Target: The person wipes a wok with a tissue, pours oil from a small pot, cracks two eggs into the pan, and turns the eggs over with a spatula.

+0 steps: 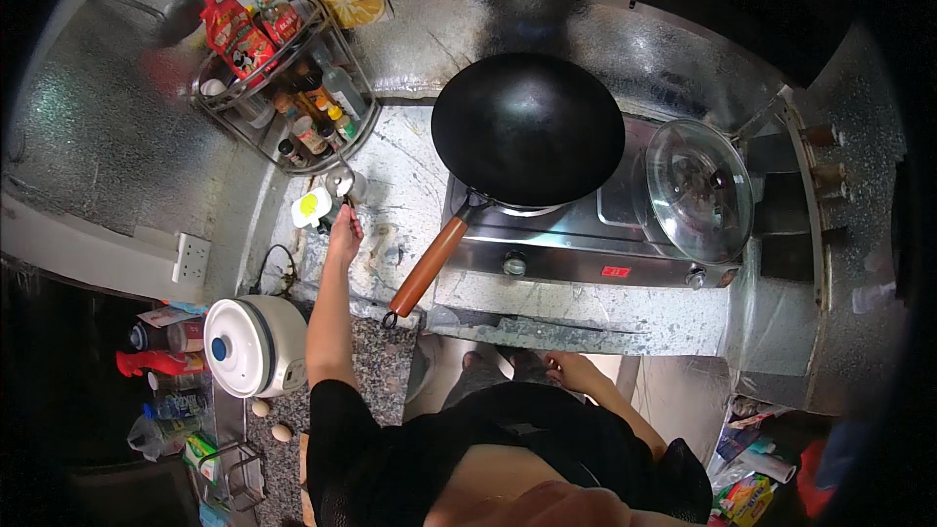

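My left hand (344,232) reaches over the counter at the left of the stove. Its fingers are closed around the dark handle of a small metal spoon (340,179), with something white by the bowl. Beside it a white seasoning box with a yellow-centred lid (310,207) stands on the counter; my fingers partly hide what lies under the spoon. My right hand (568,371) hangs low in front of my body, below the counter's front edge, fingers loosely bent and nothing seen in them. A black wok (527,127) with a wooden handle (429,266) sits on the gas stove (576,244).
A glass lid (699,191) rests on the stove's right side. A corner rack (283,68) holds several sauce bottles. At the lower left are a white rice cooker (256,346) and two eggs (281,432). A ladle (181,18) hangs on the left wall.
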The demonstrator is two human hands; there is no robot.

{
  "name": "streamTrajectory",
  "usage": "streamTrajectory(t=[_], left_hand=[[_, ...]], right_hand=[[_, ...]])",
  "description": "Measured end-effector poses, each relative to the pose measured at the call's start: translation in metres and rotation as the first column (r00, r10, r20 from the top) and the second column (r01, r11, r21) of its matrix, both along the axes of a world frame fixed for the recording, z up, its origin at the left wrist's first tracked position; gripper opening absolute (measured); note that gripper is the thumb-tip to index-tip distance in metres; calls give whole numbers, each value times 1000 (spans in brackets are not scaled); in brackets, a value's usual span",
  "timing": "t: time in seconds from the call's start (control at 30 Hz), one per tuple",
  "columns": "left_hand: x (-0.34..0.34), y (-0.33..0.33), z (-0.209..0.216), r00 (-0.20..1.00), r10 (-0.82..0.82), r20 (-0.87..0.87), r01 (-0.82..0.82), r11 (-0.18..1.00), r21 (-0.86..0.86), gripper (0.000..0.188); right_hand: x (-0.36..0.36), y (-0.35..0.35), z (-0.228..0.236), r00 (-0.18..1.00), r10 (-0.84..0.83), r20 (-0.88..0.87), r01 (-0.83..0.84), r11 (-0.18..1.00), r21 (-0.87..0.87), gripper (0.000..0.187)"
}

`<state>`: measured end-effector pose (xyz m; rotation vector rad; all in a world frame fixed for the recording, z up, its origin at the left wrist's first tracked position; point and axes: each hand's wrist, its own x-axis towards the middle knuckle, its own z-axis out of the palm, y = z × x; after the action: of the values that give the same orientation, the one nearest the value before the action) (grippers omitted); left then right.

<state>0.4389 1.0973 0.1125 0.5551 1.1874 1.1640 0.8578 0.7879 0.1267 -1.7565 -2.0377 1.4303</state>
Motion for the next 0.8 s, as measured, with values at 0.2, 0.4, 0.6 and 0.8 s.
streamTrajectory(t=[0.2, 0.4, 0.6, 0.8], left_hand=[[14, -27, 143, 931, -213, -296, 253, 962, 104, 32], [58, -38, 251, 801, -442, -405, 497, 867, 37, 32], [113, -20, 283, 666, -579, -471, 626, 776, -69, 33], [167, 16, 277, 567, -586, -579, 609, 772, -184, 36]], right_hand=[[-9, 15, -15, 995, 65, -81, -52, 987, 155, 21], [-20, 24, -17, 994, 54, -96, -34, 978, 206, 22], [-14, 17, -27, 993, 12, -114, 13, 976, 216, 23], [-3, 8, -27, 991, -63, -115, 82, 984, 161, 22]])
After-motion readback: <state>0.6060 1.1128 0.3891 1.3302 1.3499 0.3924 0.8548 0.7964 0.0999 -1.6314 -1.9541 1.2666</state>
